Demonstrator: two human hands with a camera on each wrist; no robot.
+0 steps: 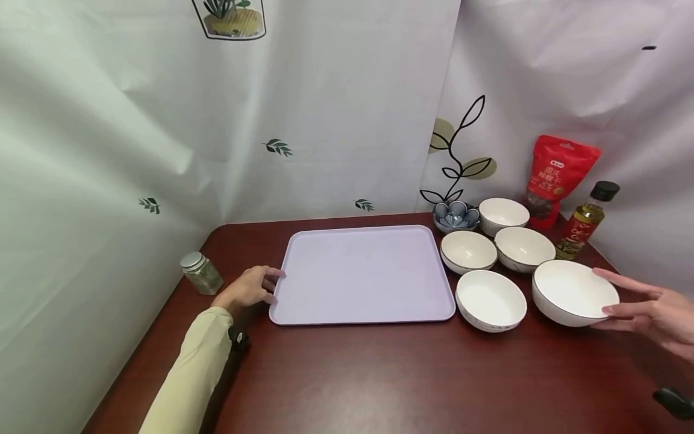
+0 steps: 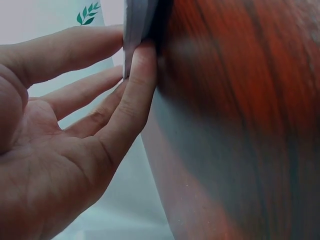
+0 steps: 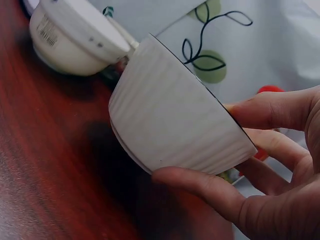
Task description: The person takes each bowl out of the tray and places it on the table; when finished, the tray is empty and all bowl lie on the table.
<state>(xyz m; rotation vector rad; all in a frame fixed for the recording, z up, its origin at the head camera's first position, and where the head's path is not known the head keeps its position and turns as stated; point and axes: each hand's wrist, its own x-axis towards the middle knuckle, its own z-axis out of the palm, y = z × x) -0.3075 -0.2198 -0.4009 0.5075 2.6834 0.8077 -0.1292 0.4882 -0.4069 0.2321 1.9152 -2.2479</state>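
Note:
At its left short side, my left hand [image 1: 250,288] pinches the edge of a pale lilac tray [image 1: 363,277]. The left wrist view shows the tray edge [image 2: 134,35] between the fingers, close over the wood. On the far right, my right hand [image 1: 658,313] grips a white bowl [image 1: 575,292] by its right side. The right wrist view shows this bowl's ribbed outer wall [image 3: 170,110], with one digit at the rim and another against the lower wall. Left of it stands another white bowl [image 1: 490,300], beside the tray's right edge.
More white bowls [image 1: 468,251] and a blue flower-shaped bowl [image 1: 455,217] stand behind. A red pouch [image 1: 558,175] and an oil bottle [image 1: 582,226] are at the back right. A lidded glass jar [image 1: 203,274] stands left on the dark wooden table [image 1: 368,380].

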